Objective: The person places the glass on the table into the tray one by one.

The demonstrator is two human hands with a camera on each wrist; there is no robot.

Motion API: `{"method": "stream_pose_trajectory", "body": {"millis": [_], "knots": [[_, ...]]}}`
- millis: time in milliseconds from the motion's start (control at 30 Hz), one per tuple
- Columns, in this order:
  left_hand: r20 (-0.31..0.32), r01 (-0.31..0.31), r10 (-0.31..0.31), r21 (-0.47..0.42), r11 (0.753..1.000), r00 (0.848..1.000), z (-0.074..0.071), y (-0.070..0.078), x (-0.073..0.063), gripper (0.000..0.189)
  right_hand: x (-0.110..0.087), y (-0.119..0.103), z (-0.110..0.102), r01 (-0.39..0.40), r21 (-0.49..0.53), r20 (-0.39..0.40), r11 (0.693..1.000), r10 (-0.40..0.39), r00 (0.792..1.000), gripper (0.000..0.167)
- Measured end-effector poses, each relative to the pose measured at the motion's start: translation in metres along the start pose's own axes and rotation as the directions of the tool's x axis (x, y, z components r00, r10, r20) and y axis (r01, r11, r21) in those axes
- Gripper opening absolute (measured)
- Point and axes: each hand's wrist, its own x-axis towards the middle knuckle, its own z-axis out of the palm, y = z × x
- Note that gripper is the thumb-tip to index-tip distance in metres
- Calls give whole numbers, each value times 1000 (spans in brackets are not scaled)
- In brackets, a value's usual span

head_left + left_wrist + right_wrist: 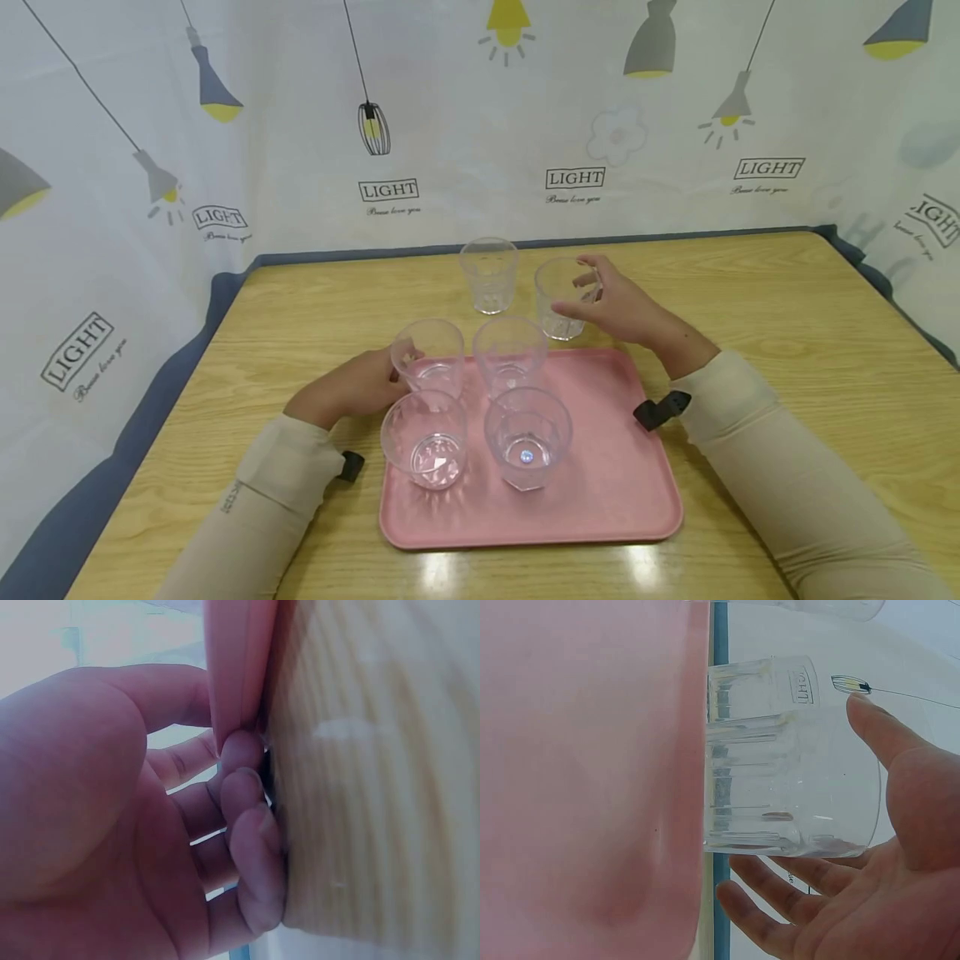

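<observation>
A pink tray lies on the wooden table, with several clear plastic cups standing toward its left side. My left hand holds the tray's left edge near the far corner. In the left wrist view, the fingertips curl in low by the rim, close to the table, and the thumb is on its upper side. Beyond the tray stands another clear cup. Around its right side my right hand is spread, thumb on the near side and fingers on the far side. The right wrist view shows this cup between thumb and fingers.
One more clear cup stands upright to the left of the one at my right hand, near the table's back edge. On the tray, a near-left cup and a near-right cup stand side by side. A lamp-printed cloth hangs behind.
</observation>
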Motion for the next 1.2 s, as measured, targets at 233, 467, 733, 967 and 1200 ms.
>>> {"method": "stream_pose_trajectory", "body": {"millis": [233,467,733,967,1200], "knots": [[-4,-18,18,13,1000,1000,0,-1,0,39,-2,-1,0,1,-15,-32,1000,-1,999,94],[1,-20,20,3,1000,1000,0,1,0,40,-8,-1,-5,-2,-18,-93,1000,0,996,93],[1,-6,6,-31,1000,1000,-1,0,-1,46,-18,-3,-13,-4,2,-108,1000,4,994,96],[-2,-8,8,-17,1000,1000,1,-2,-1,48,-20,-5,-13,26,23,-112,999,-23,993,90],[-5,0,0,-15,1000,1000,1,-2,2,47,-23,-7,-12,66,46,-105,997,-61,993,84]]}}
